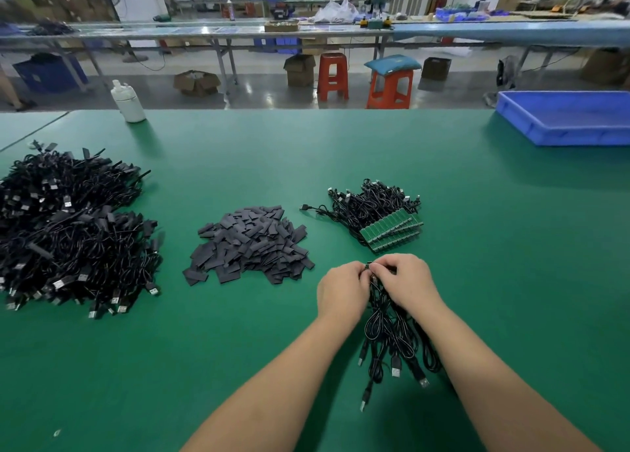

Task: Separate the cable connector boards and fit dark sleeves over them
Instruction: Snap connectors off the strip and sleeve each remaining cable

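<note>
Across the green table (306,151) the work is laid out in heaps; at the person's far left sprawls the biggest, a tangle of sleeved black cables (71,233); a blue tray (562,124) sits at the far right corner; a pile of dark sleeves (249,245) lies mid-table; just right of it rests a bundle of cables with joined green connector boards (392,228) fanned toward the person; a white bottle (128,102) stands at the far edge; nearest, both hands meet over a small bunch of cables (395,342) trailing back between the forearms; left hand (341,289) and right hand (405,279) curl their fingers round its top end, knuckles nearly touching; what they pinch there is too hidden to tell.
</note>
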`<action>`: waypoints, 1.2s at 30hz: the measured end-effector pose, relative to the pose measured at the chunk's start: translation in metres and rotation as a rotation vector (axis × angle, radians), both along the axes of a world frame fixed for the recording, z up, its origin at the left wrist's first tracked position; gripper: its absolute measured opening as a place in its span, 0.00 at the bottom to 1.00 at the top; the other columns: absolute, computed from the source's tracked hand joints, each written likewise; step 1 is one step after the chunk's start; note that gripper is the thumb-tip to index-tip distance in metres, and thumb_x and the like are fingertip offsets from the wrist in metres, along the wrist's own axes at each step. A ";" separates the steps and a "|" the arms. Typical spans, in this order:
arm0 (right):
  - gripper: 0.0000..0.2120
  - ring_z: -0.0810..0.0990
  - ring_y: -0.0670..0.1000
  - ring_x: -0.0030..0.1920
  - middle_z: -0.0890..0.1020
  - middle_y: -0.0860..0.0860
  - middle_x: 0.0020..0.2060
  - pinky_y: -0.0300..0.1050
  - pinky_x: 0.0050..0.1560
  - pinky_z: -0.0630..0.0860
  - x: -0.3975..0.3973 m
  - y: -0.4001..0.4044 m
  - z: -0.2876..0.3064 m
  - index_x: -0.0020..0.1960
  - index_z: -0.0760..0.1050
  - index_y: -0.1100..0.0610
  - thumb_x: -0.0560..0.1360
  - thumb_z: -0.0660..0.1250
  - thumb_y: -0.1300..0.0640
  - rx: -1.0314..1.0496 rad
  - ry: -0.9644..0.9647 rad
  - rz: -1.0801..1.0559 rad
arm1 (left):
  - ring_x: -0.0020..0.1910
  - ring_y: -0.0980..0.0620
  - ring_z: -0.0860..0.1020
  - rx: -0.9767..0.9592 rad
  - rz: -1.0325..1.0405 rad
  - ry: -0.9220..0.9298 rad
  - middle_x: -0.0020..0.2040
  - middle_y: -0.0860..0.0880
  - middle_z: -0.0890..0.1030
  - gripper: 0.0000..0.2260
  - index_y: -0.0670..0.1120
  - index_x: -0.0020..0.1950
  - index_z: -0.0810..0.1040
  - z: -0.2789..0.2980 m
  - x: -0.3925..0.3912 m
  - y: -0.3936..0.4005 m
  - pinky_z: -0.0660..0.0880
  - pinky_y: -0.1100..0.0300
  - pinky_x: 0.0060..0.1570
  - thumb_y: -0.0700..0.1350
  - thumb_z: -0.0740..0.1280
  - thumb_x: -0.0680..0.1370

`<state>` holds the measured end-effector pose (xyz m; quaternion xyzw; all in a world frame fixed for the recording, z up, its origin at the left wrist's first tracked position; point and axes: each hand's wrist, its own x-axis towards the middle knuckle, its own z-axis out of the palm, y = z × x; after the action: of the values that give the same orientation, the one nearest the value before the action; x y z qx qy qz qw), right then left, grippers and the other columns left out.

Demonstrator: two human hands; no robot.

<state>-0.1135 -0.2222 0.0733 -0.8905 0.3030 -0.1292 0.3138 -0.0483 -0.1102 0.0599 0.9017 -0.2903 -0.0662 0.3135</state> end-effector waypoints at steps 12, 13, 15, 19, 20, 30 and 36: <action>0.16 0.72 0.53 0.66 0.78 0.50 0.63 0.52 0.68 0.67 -0.015 -0.039 -0.008 0.68 0.74 0.52 0.81 0.63 0.52 -0.343 0.159 -0.116 | 0.45 0.47 0.84 -0.756 -0.109 1.094 0.51 0.44 0.85 0.07 0.40 0.54 0.82 0.015 0.029 0.037 0.81 0.58 0.45 0.40 0.66 0.80; 0.16 0.75 0.51 0.62 0.80 0.49 0.61 0.50 0.64 0.71 -0.013 -0.036 -0.005 0.67 0.75 0.52 0.81 0.62 0.51 -0.288 0.057 -0.109 | 0.44 0.49 0.83 -0.742 -0.141 1.123 0.50 0.45 0.85 0.07 0.40 0.53 0.83 0.017 0.034 0.041 0.80 0.58 0.45 0.41 0.68 0.78; 0.15 0.80 0.44 0.49 0.84 0.44 0.51 0.43 0.51 0.77 -0.005 -0.019 0.005 0.61 0.78 0.50 0.83 0.57 0.47 0.074 -0.115 -0.052 | 0.37 0.56 0.76 -0.666 -0.153 1.063 0.43 0.53 0.83 0.08 0.44 0.52 0.85 0.019 0.043 0.046 0.72 0.62 0.41 0.45 0.71 0.76; 0.18 0.85 0.51 0.48 0.86 0.50 0.46 0.46 0.52 0.79 0.018 0.037 0.009 0.58 0.77 0.48 0.83 0.51 0.43 0.929 -0.155 0.117 | 0.29 0.57 0.65 -0.706 -0.031 1.011 0.31 0.54 0.74 0.07 0.43 0.50 0.85 0.015 0.057 0.053 0.61 0.62 0.32 0.44 0.72 0.75; 0.16 0.85 0.52 0.43 0.86 0.52 0.44 0.46 0.47 0.79 0.023 0.048 0.006 0.57 0.77 0.48 0.84 0.53 0.44 1.010 -0.183 0.118 | 0.28 0.57 0.65 -0.703 0.002 0.991 0.32 0.53 0.75 0.06 0.43 0.49 0.85 0.014 0.060 0.055 0.59 0.62 0.31 0.43 0.71 0.76; 0.07 0.84 0.51 0.39 0.85 0.59 0.48 0.45 0.39 0.83 0.043 0.090 -0.026 0.56 0.78 0.63 0.79 0.67 0.62 1.174 -0.239 -0.075 | 0.26 0.55 0.69 -0.462 0.074 0.630 0.33 0.50 0.82 0.05 0.45 0.44 0.83 -0.007 0.079 0.091 0.66 0.65 0.26 0.41 0.69 0.78; 0.09 0.86 0.50 0.39 0.85 0.56 0.47 0.46 0.49 0.83 0.040 0.074 -0.047 0.56 0.77 0.56 0.78 0.67 0.65 0.978 -0.164 -0.074 | 0.47 0.51 0.78 0.124 0.276 -0.080 0.49 0.54 0.82 0.22 0.55 0.52 0.82 -0.019 0.141 0.148 0.76 0.57 0.45 0.31 0.60 0.73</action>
<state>-0.0733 -0.1485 0.0267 -0.6144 0.3339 -0.0528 0.7129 0.0931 0.0377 0.0412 0.9526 -0.1713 -0.0043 0.2514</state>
